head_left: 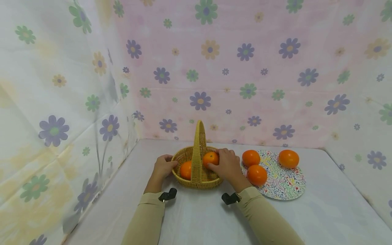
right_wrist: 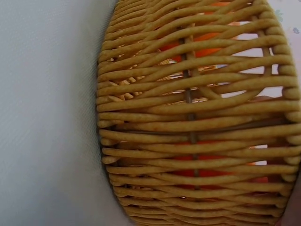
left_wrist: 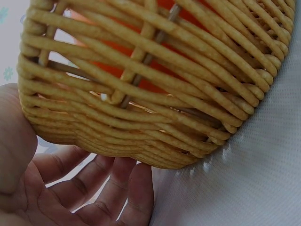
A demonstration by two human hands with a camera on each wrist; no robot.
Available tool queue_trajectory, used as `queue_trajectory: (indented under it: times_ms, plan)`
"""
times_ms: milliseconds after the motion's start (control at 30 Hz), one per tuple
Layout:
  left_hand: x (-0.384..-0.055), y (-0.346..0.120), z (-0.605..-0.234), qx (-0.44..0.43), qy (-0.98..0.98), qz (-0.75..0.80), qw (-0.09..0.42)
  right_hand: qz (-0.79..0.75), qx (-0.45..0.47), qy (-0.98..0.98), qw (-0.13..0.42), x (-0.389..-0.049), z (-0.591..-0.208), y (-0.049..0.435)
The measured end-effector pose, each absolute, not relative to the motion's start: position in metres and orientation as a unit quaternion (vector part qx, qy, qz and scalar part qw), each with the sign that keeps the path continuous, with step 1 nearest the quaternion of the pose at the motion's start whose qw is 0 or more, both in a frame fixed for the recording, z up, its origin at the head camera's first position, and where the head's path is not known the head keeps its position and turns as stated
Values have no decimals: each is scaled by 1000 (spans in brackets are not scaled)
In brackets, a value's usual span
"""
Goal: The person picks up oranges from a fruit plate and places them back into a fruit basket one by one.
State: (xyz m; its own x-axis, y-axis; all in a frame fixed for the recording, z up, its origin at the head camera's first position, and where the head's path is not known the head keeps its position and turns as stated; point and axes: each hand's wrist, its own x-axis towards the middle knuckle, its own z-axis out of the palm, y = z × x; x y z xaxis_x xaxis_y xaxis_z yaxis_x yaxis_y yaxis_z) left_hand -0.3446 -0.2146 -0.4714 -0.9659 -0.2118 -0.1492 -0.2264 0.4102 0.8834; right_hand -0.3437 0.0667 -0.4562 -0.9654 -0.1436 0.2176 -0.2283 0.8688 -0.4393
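Note:
A yellow wicker basket [head_left: 196, 170] with a tall arched handle stands on the white table. My left hand [head_left: 164, 166] grips its left rim, the thumb over the edge; in the left wrist view several fingers [left_wrist: 138, 188] lie along the outside of the weave. With my right hand [head_left: 228, 165] I hold an orange [head_left: 210, 159] inside the basket's right half, right of the handle. Another orange [head_left: 185, 170] lies in the left half, partly behind the handle. From the right wrist, the basket wall [right_wrist: 197, 113] fills the view and hides most of the hand.
To the right, a round plate [head_left: 284, 185] with a multicoloured speckled pattern bears three oranges: one at the back left [head_left: 251, 158], one in front of it [head_left: 257, 175], one at the back right [head_left: 289, 159]. Flower-printed cloth [head_left: 226, 112] walls the table at the back and sides.

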Motion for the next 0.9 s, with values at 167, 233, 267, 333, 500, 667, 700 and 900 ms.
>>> queue_trajectory:
  times_ms: [167, 233, 267, 333, 500, 667, 700, 900]
  plan:
    - [-345, -214, -471, -136, 839, 527, 11, 250, 101, -959, 86, -343, -456, 69]
    - [-345, -214, -470, -138, 838, 528, 13, 262, 101, -956, 85, -342, -455, 71]
    - [-345, -213, -470, -139, 838, 527, 13, 270, 101, -954, 83, -342, -454, 71]
    - [-345, -213, -470, -137, 838, 528, 12, 280, 102, -951, 81, -341, -453, 73]
    - [-346, -213, -471, -127, 841, 525, 4, 290, 108, -946, 93, -342, -451, 78]
    - [-347, -213, -472, -126, 840, 528, 1, 291, 115, -944, 109, -344, -448, 86]
    - [-347, -213, -472, -127, 839, 529, 1, 293, 116, -943, 107, -344, -447, 88]
    - [-346, -214, -473, -127, 836, 534, -1, 295, 114, -942, 113, -347, -441, 103]
